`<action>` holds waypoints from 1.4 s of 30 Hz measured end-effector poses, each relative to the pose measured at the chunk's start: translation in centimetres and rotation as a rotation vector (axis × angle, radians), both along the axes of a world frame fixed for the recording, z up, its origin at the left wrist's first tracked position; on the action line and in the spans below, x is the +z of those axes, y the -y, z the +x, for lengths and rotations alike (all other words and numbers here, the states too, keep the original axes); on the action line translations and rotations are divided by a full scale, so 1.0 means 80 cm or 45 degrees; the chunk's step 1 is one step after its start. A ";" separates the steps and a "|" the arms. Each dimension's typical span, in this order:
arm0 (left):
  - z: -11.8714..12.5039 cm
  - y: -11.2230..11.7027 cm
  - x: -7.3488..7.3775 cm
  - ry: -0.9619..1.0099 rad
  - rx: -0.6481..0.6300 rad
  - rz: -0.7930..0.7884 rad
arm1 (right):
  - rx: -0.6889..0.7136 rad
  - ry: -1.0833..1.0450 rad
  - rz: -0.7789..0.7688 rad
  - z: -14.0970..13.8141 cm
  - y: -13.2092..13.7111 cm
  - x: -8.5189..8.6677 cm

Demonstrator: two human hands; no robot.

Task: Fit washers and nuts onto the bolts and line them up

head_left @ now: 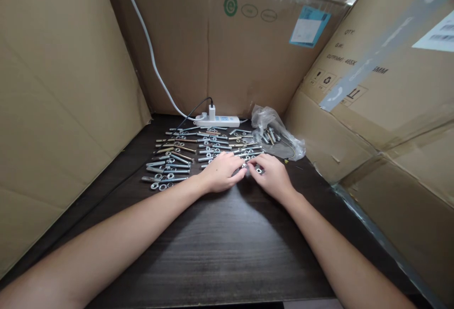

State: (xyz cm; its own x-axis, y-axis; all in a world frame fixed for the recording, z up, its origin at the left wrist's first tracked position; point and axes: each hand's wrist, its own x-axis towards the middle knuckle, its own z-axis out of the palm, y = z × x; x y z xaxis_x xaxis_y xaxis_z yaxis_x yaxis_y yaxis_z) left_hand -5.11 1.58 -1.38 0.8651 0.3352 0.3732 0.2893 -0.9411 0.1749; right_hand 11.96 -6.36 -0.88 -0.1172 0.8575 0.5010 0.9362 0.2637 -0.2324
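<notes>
My left hand (224,172) rests low over the dark table with thumb and fingers closed around a small metal nut (244,165). Close beside it, the fingers of my right hand (271,174) are bent together in a pinch; whatever lies between their tips is too small to make out. A flat washer (258,171) shows on the table by my right thumb. Beyond both hands lie rows of expansion bolts (213,147), silver and brass-coloured, with loose nuts and washers. More bolts (166,171) and washers (162,187) lie left of my left hand, and my hands partly cover the nearest rows.
A white power strip (227,121) with a plugged-in adapter stands at the back. A clear plastic bag (273,127) with several bolts lies back right. A black cable (117,186) crosses the left side. Cardboard walls (177,39) enclose the table (220,247) on three sides.
</notes>
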 end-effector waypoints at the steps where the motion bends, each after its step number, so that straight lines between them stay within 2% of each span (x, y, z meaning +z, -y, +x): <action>1: 0.000 0.000 0.000 0.000 0.001 0.001 | 0.022 -0.038 0.071 -0.001 0.002 0.003; 3: 0.000 0.001 0.000 0.005 0.006 -0.001 | 0.075 -0.061 0.169 -0.002 0.006 0.008; 6: 0.000 0.001 0.000 0.012 0.008 -0.023 | 0.151 -0.009 0.213 -0.005 0.009 0.012; 22: 0.000 0.003 0.003 0.013 0.045 -0.074 | 0.224 -0.071 0.152 -0.003 0.010 0.010; 27: -0.001 0.002 0.004 0.024 -0.018 -0.056 | 0.211 -0.116 0.128 -0.004 0.010 0.012; 30: -0.001 0.000 0.002 -0.010 0.007 -0.013 | 0.124 -0.140 0.056 0.004 0.010 0.015; 35: 0.000 0.000 0.002 -0.029 0.016 -0.003 | -0.135 -0.002 -0.298 0.033 0.007 0.013; 37: 0.000 0.000 0.003 -0.035 0.017 -0.014 | -0.150 0.048 -0.362 0.041 0.006 0.009; 42: 0.000 0.001 0.004 -0.042 0.020 -0.018 | -0.105 0.058 -0.371 0.044 0.002 -0.001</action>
State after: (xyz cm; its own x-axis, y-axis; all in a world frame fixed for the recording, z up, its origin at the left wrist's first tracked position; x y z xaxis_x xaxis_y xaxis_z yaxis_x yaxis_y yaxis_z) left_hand -5.09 1.53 -1.06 0.8715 0.3535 0.3400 0.3094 -0.9341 0.1780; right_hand 15.49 -6.50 -0.94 -0.0583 0.9718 0.2284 0.9628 0.1152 -0.2444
